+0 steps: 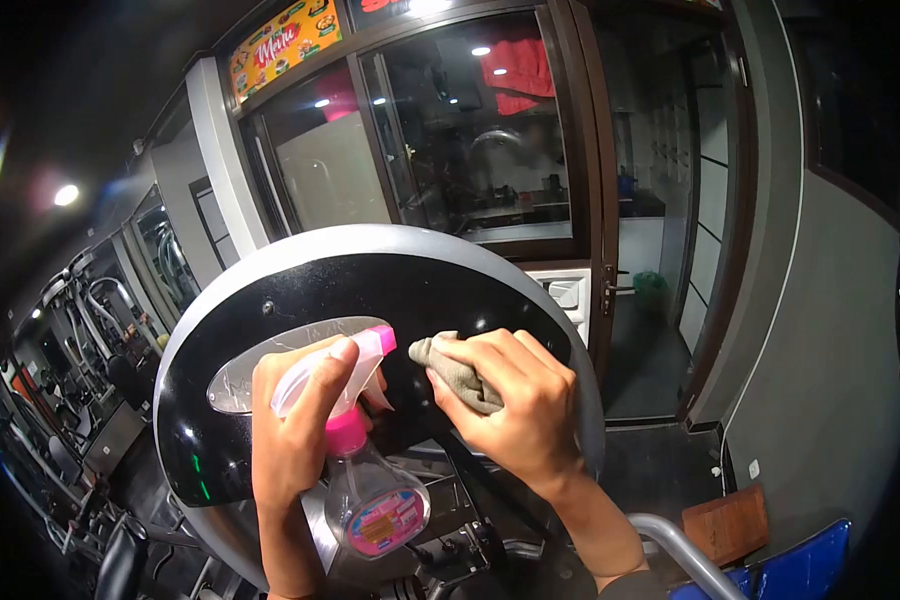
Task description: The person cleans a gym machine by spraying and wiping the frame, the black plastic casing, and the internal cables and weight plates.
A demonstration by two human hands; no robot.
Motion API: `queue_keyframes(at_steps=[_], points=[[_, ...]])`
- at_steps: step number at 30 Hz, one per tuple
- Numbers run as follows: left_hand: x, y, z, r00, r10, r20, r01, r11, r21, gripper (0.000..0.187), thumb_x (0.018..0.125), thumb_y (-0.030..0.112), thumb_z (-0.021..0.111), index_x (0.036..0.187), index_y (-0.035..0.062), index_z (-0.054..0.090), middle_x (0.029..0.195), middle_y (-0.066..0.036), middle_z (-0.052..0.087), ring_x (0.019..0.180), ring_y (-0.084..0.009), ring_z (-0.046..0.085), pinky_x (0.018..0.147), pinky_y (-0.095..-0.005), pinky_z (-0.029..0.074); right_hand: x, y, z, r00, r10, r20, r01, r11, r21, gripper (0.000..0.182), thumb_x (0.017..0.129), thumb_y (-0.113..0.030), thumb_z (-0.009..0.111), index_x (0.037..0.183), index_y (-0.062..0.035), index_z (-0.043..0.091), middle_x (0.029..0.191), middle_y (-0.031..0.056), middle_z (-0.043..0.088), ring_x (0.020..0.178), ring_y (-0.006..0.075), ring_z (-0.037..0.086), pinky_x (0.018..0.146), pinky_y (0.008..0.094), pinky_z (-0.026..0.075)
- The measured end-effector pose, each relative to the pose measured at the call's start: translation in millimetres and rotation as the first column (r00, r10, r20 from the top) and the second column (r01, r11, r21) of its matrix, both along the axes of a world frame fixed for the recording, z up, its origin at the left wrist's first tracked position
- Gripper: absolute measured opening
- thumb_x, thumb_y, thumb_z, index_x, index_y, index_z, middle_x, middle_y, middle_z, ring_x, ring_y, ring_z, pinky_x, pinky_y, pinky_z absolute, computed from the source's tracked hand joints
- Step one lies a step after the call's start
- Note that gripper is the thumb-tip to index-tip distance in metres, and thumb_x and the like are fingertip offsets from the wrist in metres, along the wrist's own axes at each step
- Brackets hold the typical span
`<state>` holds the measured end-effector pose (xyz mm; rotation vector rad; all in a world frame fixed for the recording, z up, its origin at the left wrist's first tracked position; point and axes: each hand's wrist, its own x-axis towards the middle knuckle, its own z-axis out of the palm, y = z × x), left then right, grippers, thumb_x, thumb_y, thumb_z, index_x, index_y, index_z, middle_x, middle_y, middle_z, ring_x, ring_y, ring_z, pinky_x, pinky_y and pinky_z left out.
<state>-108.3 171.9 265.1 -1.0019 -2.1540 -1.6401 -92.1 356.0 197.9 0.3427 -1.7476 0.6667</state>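
My left hand (pixel 295 415) is wrapped round the neck of a clear spray bottle (pixel 378 500) with a pink collar, a white trigger head and a pink nozzle. The nozzle points right, towards a grey-green cloth (pixel 462 378) bunched up in my right hand (pixel 520 400). A small gap lies between nozzle and cloth. Both hands are in front of a black oval console panel (pixel 370 285) with a silver rim, part of an exercise machine. A pale oval plate (pixel 260 370) on the panel is partly hidden behind my left hand.
A curved metal bar (pixel 685 555) and a blue seat (pixel 805 560) are at the lower right, near a brown wooden box (pixel 727 523). Behind the console stand glass windows and a brown-framed door (pixel 660 230). Gym machines (pixel 90 310) line the left side.
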Motion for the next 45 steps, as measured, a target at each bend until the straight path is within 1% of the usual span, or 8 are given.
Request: queue_keyframes(at_steps=[4, 8, 12, 18, 24, 29, 36, 45], points=[[4, 1, -2, 0.999, 0.025, -0.028, -0.026, 0.999, -0.029, 0.045, 0.098, 0.032, 0.050, 0.078, -0.0032, 0.068, 0.067, -0.007, 0.066, 0.056, -0.0120, 0.059, 0.055, -0.0251, 0.045, -1, 26, -28, 0.995, -0.095, -0.022, 0.093, 0.993, -0.077, 0.021, 0.074, -0.016, 0.078, 0.094, -0.0110, 0.071, 0.081, 0.0043, 0.067, 0.070, 0.0218, 0.063, 0.063, 0.0339, 0.051], [8, 1, -5, 0.998, 0.028, -0.057, -0.029, 0.999, -0.028, 0.042, 0.099, 0.030, 0.050, 0.078, -0.0015, 0.069, 0.068, -0.006, 0.067, 0.057, -0.0114, 0.059, 0.055, -0.0259, 0.045, -1, 48, -44, 0.990, -0.121, 0.070, 0.139, 0.916, -0.376, 0.019, 0.076, -0.012, 0.078, 0.093, -0.0069, 0.072, 0.081, 0.0085, 0.068, 0.072, 0.0251, 0.066, 0.064, 0.0358, 0.052], [17, 9, -16, 0.986, 0.069, -0.152, -0.070, 0.998, 0.004, 0.039, 0.099, 0.028, 0.052, 0.082, -0.0028, 0.068, 0.071, -0.007, 0.067, 0.058, -0.0119, 0.061, 0.054, -0.0259, 0.045, 3, 21, -48, 0.989, -0.144, -0.016, 0.136, 0.961, -0.242, 0.021, 0.076, -0.012, 0.078, 0.095, -0.0090, 0.072, 0.084, 0.0075, 0.068, 0.073, 0.0242, 0.065, 0.063, 0.0357, 0.051], [26, 24, -18, 0.972, -0.182, 0.147, 0.180, 0.983, 0.021, 0.035, 0.099, 0.025, 0.052, 0.087, -0.0054, 0.065, 0.074, -0.009, 0.066, 0.060, -0.0144, 0.066, 0.055, -0.0252, 0.050, 12, 7, -58, 0.996, -0.059, -0.070, 0.046, 0.984, -0.173, 0.020, 0.076, -0.011, 0.077, 0.095, -0.0092, 0.071, 0.085, 0.0062, 0.066, 0.073, 0.0247, 0.063, 0.066, 0.0359, 0.051], [15, 36, -32, 0.988, -0.123, -0.089, 0.115, 0.989, -0.091, 0.024, 0.091, 0.018, 0.061, 0.077, -0.0015, 0.062, 0.058, -0.008, 0.057, 0.049, -0.0137, 0.056, 0.049, -0.0276, 0.040, 5, 63, -74, 0.967, -0.225, 0.120, 0.255, 0.874, -0.414, 0.020, 0.078, -0.007, 0.076, 0.097, -0.0046, 0.071, 0.083, 0.0088, 0.067, 0.072, 0.0230, 0.066, 0.064, 0.0332, 0.051], [5, 57, -40, 0.968, -0.189, -0.166, 0.158, 0.970, -0.184, 0.019, 0.087, 0.016, 0.066, 0.076, 0.0011, 0.059, 0.057, -0.013, 0.053, 0.046, -0.0255, 0.053, 0.048, -0.0327, 0.040, -12, 59, -49, 0.984, -0.174, -0.039, 0.156, 0.945, -0.288, 0.020, 0.078, -0.009, 0.076, 0.097, -0.0071, 0.072, 0.084, 0.0078, 0.067, 0.074, 0.0242, 0.066, 0.066, 0.0340, 0.052], [0, 74, -43, 0.942, -0.190, -0.276, 0.137, 0.970, -0.200, 0.021, 0.087, 0.015, 0.066, 0.073, 0.0016, 0.057, 0.055, -0.011, 0.052, 0.045, -0.0228, 0.055, 0.046, -0.0315, 0.040, -28, 70, 0, 0.994, 0.103, -0.033, -0.103, 0.995, 0.001, 0.020, 0.078, -0.014, 0.077, 0.097, -0.0080, 0.072, 0.084, 0.0063, 0.068, 0.076, 0.0242, 0.067, 0.068, 0.0353, 0.053], [1, 72, -46, 0.966, -0.175, -0.189, 0.139, 0.972, -0.189, 0.024, 0.086, 0.013, 0.064, 0.067, 0.0007, 0.055, 0.052, -0.009, 0.046, 0.040, -0.0204, 0.046, 0.042, -0.0308, 0.034, -11, 96, -67, 0.999, -0.040, -0.006, 0.037, 0.962, -0.272, 0.019, 0.079, -0.008, 0.075, 0.097, -0.0041, 0.072, 0.082, 0.0081, 0.068, 0.069, 0.0184, 0.067, 0.059, 0.0302, 0.051]])
